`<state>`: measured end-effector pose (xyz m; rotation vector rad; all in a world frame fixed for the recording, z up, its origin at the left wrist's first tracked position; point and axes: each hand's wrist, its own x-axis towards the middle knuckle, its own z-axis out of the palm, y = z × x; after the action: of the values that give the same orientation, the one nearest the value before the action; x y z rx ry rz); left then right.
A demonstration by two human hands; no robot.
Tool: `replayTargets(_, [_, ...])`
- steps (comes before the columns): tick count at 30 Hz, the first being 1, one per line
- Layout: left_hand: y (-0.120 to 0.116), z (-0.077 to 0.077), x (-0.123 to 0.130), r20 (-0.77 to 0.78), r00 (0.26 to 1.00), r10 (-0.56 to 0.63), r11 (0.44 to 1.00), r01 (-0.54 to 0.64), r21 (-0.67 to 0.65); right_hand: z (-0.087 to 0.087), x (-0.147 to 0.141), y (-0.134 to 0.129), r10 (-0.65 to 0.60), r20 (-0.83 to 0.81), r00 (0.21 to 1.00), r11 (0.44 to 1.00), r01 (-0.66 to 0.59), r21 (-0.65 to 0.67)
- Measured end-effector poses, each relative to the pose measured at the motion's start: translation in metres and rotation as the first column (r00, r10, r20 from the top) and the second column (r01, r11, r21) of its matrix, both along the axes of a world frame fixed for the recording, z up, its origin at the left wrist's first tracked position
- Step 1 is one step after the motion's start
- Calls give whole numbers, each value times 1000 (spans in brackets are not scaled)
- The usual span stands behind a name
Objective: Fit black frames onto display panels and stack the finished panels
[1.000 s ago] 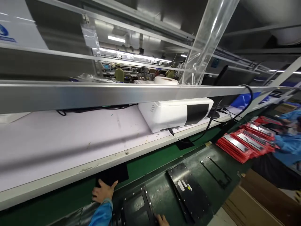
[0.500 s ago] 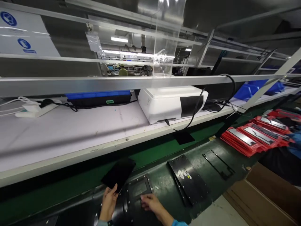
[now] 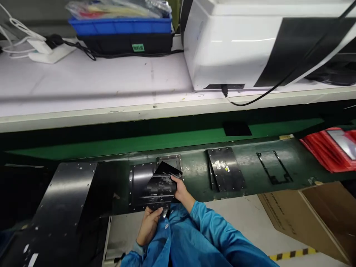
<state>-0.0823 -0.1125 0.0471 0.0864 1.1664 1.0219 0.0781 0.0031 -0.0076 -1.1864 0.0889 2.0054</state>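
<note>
Both my hands grip a thin black panel [image 3: 162,188] with a glossy, streaked face, held tilted in front of my body. My left hand [image 3: 150,224] pinches its lower edge, thumb on top. On its right edge lies my right hand [image 3: 180,191], fingers closed over the side. Behind the panel, partly covered by it, is a black plate with studs along its border [image 3: 136,181] on the green bench. Farther right lie stacked black plates [image 3: 226,168] with small labels, then a thin black frame [image 3: 274,167].
A white shelf [image 3: 111,98] runs above the bench, carrying a white machine [image 3: 230,52], a blue tray [image 3: 119,26] and a power strip [image 3: 52,53]. Red sleeves [image 3: 328,150] are piled at right. An opened cardboard box [image 3: 303,218] stands at lower right. More black plates [image 3: 63,193] lie left.
My view has tipped down and closer to the bench. The black panel, held before by my left hand alone, has come nearer my body, and my right hand now holds it too.
</note>
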Motion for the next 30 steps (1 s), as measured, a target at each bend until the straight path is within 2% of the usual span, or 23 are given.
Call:
replayTargets(3, [-8, -5, 12, 13, 1000, -9, 1000, 9, 0, -8, 9, 5, 58, 32, 998, 998, -58, 13])
replayTargets(8, [-1, -30, 20, -2, 1000, -26, 995, 26, -97, -9, 30, 34, 48, 160, 986, 995, -61, 74])
replayTargets(10, [8, -36, 19, 43, 998, 37, 995, -33, -91, -6, 38, 46, 31, 201, 979, 993, -53, 105])
replayTargets(13, [25, -34, 13, 153, 972, 176, 984, -176, -14, 4, 43, 54, -63, 236, 970, 987, 26, 157])
replayTargets(15, [35, -28, 13, 240, 947, 212, 971, -232, 59, 14, 37, 49, -166, 246, 955, 973, 118, 197])
replayTargets(16, [40, -25, 15, 278, 941, 191, 970, -225, 94, 21, 32, 44, -217, 248, 944, 961, 162, 223])
replayTargets(18, [50, -22, 26, 329, 941, 80, 979, -136, 151, 34, 18, 32, -298, 256, 920, 933, 225, 280])
replayTargets(21, [72, -18, 51, 353, 933, -63, 989, 10, 148, 51, -2, 13, -360, 312, 879, 906, 250, 342])
replayTargets(23, [90, -14, 67, 386, 921, -41, 992, -8, 124, 60, -7, 4, -377, 330, 866, 891, 242, 383])
replayTargets(25, [107, -11, 75, 434, 901, 23, 992, -75, 103, 67, -4, -3, -388, 307, 869, 871, 237, 431])
replayTargets(28, [122, -11, 70, 464, 885, 48, 991, -100, 88, 75, 20, -10, -316, 229, 921, 874, 189, 447])
replayTargets(30, [124, -17, 57, 413, 910, 44, 994, -82, 75, 75, 43, -14, -226, 177, 958, 897, 133, 422])
